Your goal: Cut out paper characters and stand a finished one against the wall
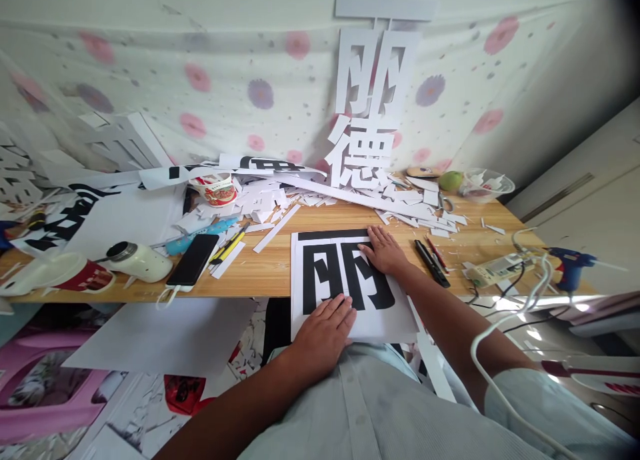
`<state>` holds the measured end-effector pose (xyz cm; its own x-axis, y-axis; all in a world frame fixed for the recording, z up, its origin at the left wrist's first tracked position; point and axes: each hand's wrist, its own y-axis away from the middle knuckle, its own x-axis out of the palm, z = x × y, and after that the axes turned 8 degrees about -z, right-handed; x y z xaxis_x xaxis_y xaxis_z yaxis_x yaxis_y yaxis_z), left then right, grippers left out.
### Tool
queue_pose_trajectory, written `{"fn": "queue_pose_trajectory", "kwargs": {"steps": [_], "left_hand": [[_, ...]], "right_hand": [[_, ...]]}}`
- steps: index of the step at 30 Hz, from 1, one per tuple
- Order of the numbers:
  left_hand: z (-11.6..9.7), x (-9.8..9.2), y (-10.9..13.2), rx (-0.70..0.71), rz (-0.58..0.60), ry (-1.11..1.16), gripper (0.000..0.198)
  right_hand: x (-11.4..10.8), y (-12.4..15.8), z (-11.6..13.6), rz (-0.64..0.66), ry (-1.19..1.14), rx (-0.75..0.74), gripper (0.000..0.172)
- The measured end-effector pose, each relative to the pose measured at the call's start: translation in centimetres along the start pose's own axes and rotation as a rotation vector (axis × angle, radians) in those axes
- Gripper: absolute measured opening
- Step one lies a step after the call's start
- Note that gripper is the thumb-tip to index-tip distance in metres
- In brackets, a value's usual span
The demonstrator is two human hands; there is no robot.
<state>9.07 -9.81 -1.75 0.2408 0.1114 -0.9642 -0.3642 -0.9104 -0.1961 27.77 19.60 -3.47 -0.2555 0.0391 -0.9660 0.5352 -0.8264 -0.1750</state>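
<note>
A white sheet printed with a large black character [345, 283] lies on the wooden table [270, 273], its near part hanging over the front edge. My left hand [325, 330] lies flat on the sheet's lower part, fingers stretched out. My right hand [385, 250] presses flat on the sheet's upper right, fingers spread. Neither hand holds anything.
Black pens [431, 261] lie right of the sheet. A phone [193, 260], blue cutter [200, 237], white flask [140, 260] and red cup [85, 277] sit left. Paper scraps [350, 197], cut-out characters [373, 100], a glue gun [570, 263] and power strip [495, 270] are around.
</note>
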Motion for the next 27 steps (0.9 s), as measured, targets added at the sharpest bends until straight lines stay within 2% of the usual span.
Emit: {"fn": "queue_pose_trajectory", "kwargs": {"steps": [3, 7, 10, 13, 15, 16, 18, 21, 24, 27], "left_hand": [[-0.4, -0.2, -0.2, 0.007, -0.017, 0.006, 0.054], [-0.7, -2.0, -1.7, 0.006, -0.076, 0.083, 0.054], [-0.1, -3.2, -4.8, -0.041, -0.1, 0.106, 0.037], [1.8, -3.4, -8.7, -0.031, -0.121, 0.103, 0.035], [3.6, -3.1, -11.2, -0.018, -0.148, 0.08, 0.045], [4.6, -2.9, -12.4, -0.064, -0.162, 0.056, 0.056], [6.6, -2.5, -14.4, -0.135, -0.135, 0.022, 0.075], [8.8, -1.8, -16.6, -0.261, -0.07, -0.021, 0.084], [9.6, -1.1, -17.2, -0.314, 0.01, -0.026, 0.089], [9.2, -0.5, -16.4, -0.268, 0.028, -0.033, 0.089]], "right_hand": [[0.0, 0.0, 0.1, 0.01, 0.008, 0.006, 0.089], [0.1, -0.1, 0.1, 0.006, 0.012, 0.004, 0.091], [0.1, -0.2, 0.1, 0.008, 0.011, 0.009, 0.091], [-0.1, -0.2, 0.2, 0.014, 0.001, 0.014, 0.09], [-0.1, -0.2, 0.2, 0.013, -0.003, 0.012, 0.089], [-0.1, -0.2, 0.2, 0.01, -0.003, 0.009, 0.088], [0.0, -0.2, 0.2, 0.001, 0.003, -0.002, 0.088], [0.2, -0.3, 0.2, -0.007, 0.014, -0.01, 0.089], [0.4, -0.4, 0.1, -0.012, 0.023, -0.011, 0.088], [0.5, -0.5, 0.1, -0.016, 0.029, -0.009, 0.088]]}}
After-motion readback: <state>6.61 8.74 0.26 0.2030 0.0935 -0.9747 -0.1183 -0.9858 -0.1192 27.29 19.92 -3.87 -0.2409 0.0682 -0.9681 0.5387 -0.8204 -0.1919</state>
